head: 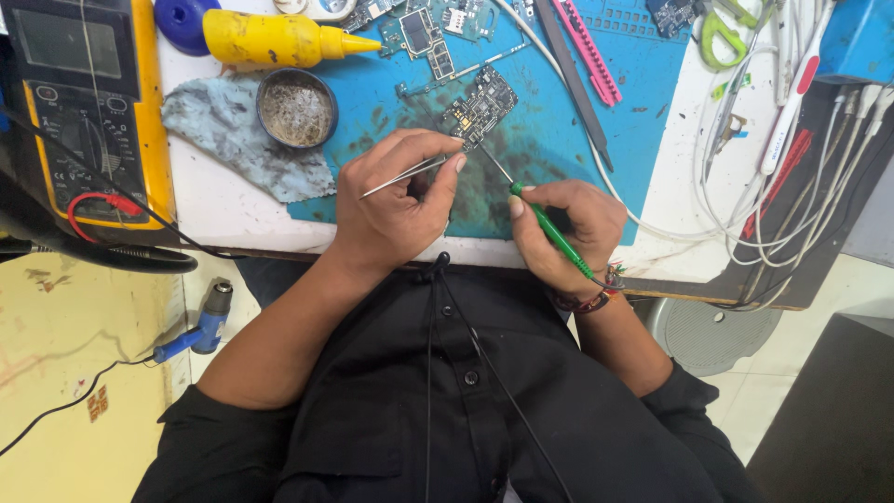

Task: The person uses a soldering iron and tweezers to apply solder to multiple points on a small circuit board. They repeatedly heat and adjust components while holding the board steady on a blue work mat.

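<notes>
Fingers of the left hand (396,210) pinch thin metal tweezers (402,176). The right hand (559,233) grips a green-handled soldering iron (549,228). Both tips meet at a small dark circuit board (480,107).

One head-worn camera looks steeply down, close over the blue work mat (559,140) and lap.

Both forearms angle inward, sleeves pushed up; left hand (396,210) pinches fingers together, right hand (559,228) curls in a pen-style grip, wrists close.
</notes>
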